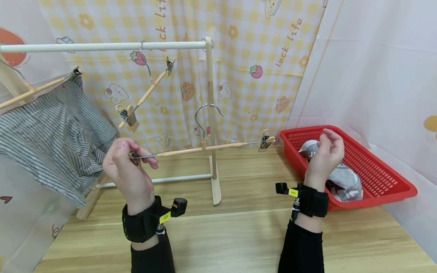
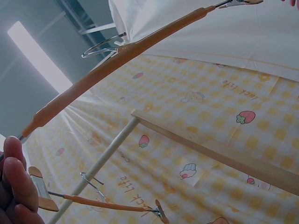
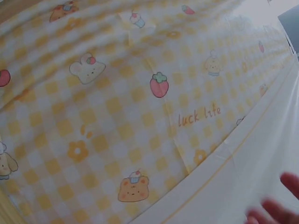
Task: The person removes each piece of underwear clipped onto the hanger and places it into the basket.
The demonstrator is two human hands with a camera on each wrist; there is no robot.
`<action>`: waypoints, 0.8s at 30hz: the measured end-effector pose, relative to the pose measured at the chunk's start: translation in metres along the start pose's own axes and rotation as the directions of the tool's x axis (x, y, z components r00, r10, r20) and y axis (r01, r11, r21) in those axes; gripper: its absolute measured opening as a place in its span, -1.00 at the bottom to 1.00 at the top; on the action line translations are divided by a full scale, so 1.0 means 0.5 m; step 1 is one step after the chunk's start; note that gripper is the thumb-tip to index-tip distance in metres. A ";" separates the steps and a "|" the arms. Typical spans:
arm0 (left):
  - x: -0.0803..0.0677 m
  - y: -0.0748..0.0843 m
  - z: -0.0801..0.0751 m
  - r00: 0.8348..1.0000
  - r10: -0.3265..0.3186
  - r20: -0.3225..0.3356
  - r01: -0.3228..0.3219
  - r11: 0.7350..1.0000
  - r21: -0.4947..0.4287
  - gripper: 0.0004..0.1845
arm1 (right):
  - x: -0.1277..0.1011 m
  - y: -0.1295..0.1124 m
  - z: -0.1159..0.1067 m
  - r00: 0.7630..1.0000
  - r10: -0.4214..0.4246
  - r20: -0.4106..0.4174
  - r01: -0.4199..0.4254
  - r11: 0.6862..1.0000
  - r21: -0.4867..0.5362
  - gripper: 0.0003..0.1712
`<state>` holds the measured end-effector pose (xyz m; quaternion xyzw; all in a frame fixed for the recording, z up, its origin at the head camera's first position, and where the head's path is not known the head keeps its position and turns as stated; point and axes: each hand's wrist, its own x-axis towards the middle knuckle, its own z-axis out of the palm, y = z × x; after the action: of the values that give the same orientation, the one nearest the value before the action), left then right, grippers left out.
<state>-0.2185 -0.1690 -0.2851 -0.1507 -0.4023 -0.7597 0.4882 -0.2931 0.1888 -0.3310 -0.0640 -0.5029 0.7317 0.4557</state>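
A clip hanger (image 1: 222, 147) with a wooden bar and metal hook is held up over the table, its hook pointing upward. My left hand (image 1: 133, 178) grips its left end at the clip, which the fingers mostly cover. The hanger's right clip (image 1: 265, 140) juts out free, with nothing in it. In the left wrist view the hanger bar (image 2: 107, 67) slants up from the fingertips. My right hand (image 1: 324, 157) is raised in front of the red basket (image 1: 385, 199), fingers loosely bent and holding nothing. Its fingertips (image 3: 275, 212) look blurred in the right wrist view.
A rack with a white rail (image 1: 92, 47) stands on the table (image 1: 239, 235). From it hang another clip hanger (image 1: 150, 89) and, at left, striped shorts (image 1: 58, 132) on a hanger. Grey folded cloth (image 1: 346, 178) lies in the basket. A checked curtain (image 1: 246, 87) is behind.
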 end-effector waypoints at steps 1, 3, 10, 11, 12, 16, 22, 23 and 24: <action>0.000 0.000 0.000 1.000 0.001 -0.001 -0.001 1.000 0.000 -0.70 | -0.003 -0.002 0.002 0.999 -0.010 0.045 0.010 1.000 0.008 -0.80; 0.001 0.000 0.001 1.000 -0.001 -0.002 0.001 1.000 -0.003 -0.70 | -0.009 -0.009 0.005 0.986 -0.035 0.162 0.030 0.999 0.031 -0.76; 0.002 -0.001 0.003 1.000 -0.018 -0.002 0.018 1.000 0.015 -0.70 | -0.046 -0.040 0.026 0.758 -0.157 0.633 0.065 0.984 0.166 -0.67; 0.001 -0.001 0.004 1.000 -0.020 -0.002 0.020 1.000 0.016 -0.70 | -0.053 -0.045 0.029 0.716 -0.166 0.678 0.056 0.982 0.181 -0.66; 0.000 -0.001 0.004 1.000 -0.024 -0.002 0.024 1.000 0.017 -0.70 | -0.061 -0.050 0.032 0.678 -0.165 0.717 0.040 0.981 0.188 -0.66; -0.003 -0.002 0.006 0.999 -0.034 0.008 0.034 0.999 0.024 -0.70 | -0.087 -0.064 0.046 0.581 -0.134 0.803 -0.009 0.985 0.171 -0.71; -0.002 -0.002 0.004 1.000 0.010 0.021 -0.011 1.000 0.004 -0.70 | -0.108 -0.073 0.062 0.594 -0.062 0.802 0.003 0.997 0.075 -0.76; -0.002 -0.002 0.003 1.000 0.022 0.020 -0.022 1.000 -0.004 -0.70 | -0.109 -0.073 0.062 0.596 -0.055 0.801 0.005 0.998 0.065 -0.75; -0.001 -0.002 0.002 0.999 0.031 0.018 -0.031 0.999 -0.012 -0.70 | -0.109 -0.072 0.062 0.592 -0.054 0.804 0.000 0.998 0.066 -0.75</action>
<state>-0.2191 -0.1677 -0.2851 -0.1666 -0.3999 -0.7528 0.4956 -0.2571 0.1307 -0.3069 0.2944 -0.6336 0.6892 0.1922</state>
